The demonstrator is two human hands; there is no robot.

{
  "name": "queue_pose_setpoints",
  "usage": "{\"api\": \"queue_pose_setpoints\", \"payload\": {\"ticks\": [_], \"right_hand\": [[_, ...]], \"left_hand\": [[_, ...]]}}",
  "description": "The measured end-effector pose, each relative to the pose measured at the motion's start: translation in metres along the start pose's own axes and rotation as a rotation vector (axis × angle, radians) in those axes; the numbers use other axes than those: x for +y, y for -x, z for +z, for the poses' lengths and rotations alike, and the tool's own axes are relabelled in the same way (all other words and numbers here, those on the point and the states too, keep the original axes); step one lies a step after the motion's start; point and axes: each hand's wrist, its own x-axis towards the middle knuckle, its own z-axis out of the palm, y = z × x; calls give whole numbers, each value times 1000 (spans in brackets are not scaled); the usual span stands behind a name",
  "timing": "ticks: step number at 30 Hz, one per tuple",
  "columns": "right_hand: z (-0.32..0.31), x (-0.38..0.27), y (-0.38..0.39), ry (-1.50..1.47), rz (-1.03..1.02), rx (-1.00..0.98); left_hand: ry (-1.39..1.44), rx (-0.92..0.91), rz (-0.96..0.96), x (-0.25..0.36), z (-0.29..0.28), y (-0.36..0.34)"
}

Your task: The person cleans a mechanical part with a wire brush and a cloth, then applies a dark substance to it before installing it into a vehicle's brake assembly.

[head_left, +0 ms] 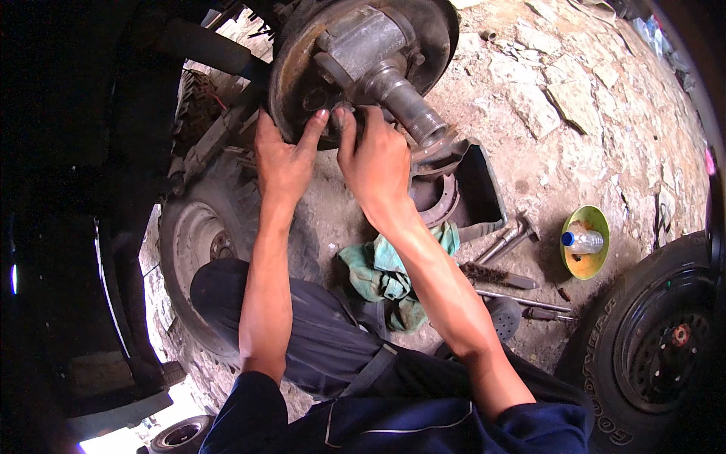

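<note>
A round, rusty brake backing plate (291, 72) hangs at the top middle, with a grey metal hub block (367, 41) and a threaded axle spindle (412, 110) pointing toward me. My left hand (286, 160) grips the plate's lower left edge, thumb in front and the other fingers hidden behind it. Beside it my right hand (378, 163) is closed at the plate's lower part, below the spindle. Its fingers curl in near a small dark part, and what they hold is too hidden to name. Both thumbs come close together.
Under the spindle stands a dark open container (484, 193) with a curved brake shoe (446, 203). Green rags (386, 265), a hammer (522, 227) and a wire brush (499, 276) lie nearby. A green bowl (597, 257) holds a plastic bottle (582, 242). Wheels (597, 356) flank me.
</note>
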Motion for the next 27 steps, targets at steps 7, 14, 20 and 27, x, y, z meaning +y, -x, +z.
{"api": "queue_pose_setpoints", "payload": {"ticks": [7,14,20,27], "right_hand": [[1,11,-3,53,-317,106],[2,10,2,58,-74,-47],[0,16,6,44,-246,62],[3,28,15,-100,-292,150]], "left_hand": [[-85,19,32,-5,-1,0],[-35,25,30,1,0,1],[-73,14,22,7,0,2],[-205,47,15,5,-6,2]]}}
